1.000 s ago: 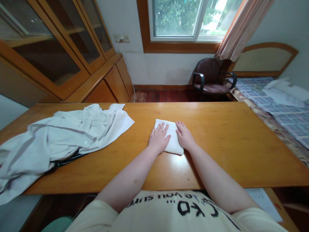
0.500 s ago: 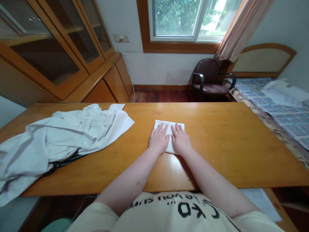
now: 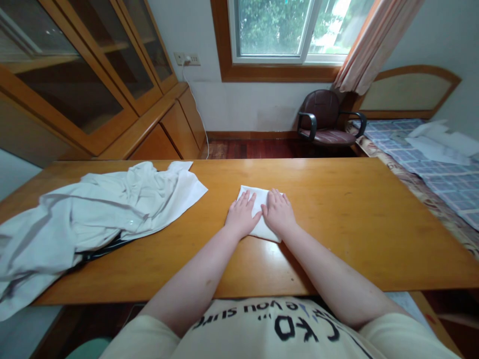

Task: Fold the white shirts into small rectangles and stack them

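A white cloth (image 3: 265, 230), folded into a flat square, lies on the wooden table (image 3: 359, 224) in front of me. My left hand (image 3: 242, 213) rests flat on its left side with the fingers stretched forward. On the right side of the cloth lies my right hand (image 3: 277, 210), palm down, fingers extended and pointing away from me. Both thumbs point inward, near the middle of the cloth. Parts of the cloth are hidden under my palms.
A crumpled white garment (image 3: 112, 199) covers the table's left part, with something black under it. Beyond the table stand a glass-doored cabinet (image 3: 145, 119) on the left and a brown armchair (image 3: 324, 119). A bed (image 3: 422, 154) is at the right.
My left hand has shifted slightly left and toward me. My right hand has turned a little, covering the cloth's far right corner, and more of the cloth's near part shows.
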`<move>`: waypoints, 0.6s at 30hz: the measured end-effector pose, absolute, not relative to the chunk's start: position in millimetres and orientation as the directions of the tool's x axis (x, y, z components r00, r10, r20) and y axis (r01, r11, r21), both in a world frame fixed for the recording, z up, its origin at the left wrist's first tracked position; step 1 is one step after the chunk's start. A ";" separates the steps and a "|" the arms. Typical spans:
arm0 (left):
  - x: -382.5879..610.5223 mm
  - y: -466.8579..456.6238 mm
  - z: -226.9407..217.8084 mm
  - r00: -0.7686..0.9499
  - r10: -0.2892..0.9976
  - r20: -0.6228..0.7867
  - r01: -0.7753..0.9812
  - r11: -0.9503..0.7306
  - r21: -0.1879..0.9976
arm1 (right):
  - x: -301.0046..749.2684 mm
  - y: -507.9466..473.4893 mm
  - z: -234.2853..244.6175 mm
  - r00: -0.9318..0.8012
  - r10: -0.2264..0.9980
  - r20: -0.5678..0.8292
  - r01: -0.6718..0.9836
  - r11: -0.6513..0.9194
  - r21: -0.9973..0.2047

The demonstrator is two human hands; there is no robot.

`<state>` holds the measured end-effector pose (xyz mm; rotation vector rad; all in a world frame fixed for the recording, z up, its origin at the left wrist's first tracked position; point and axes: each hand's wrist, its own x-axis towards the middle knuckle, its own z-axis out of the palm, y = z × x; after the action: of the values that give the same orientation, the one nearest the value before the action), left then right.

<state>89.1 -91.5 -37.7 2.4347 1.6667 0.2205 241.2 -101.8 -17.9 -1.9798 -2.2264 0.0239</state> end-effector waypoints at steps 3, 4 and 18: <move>78.3 -87.4 -35.8 0.451 0.893 0.006 0.864 -0.438 0.248 | 243.5 -110.4 -27.0 -0.187 0.979 0.078 0.970 0.197 -0.143; 74.9 -85.8 -34.0 0.483 0.876 -0.012 0.848 -0.464 0.258 | 244.5 -113.2 -27.5 -0.192 0.980 0.053 0.970 0.198 -0.142; 94.5 -84.9 -16.4 0.515 0.856 0.038 0.825 -0.508 0.247 | 218.4 -135.6 -17.7 -0.055 0.997 0.050 0.998 0.056 -0.022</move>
<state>94.5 -84.9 -16.4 2.5574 1.4375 0.2292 218.4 -135.6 -17.7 -2.1235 -2.2442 -0.0284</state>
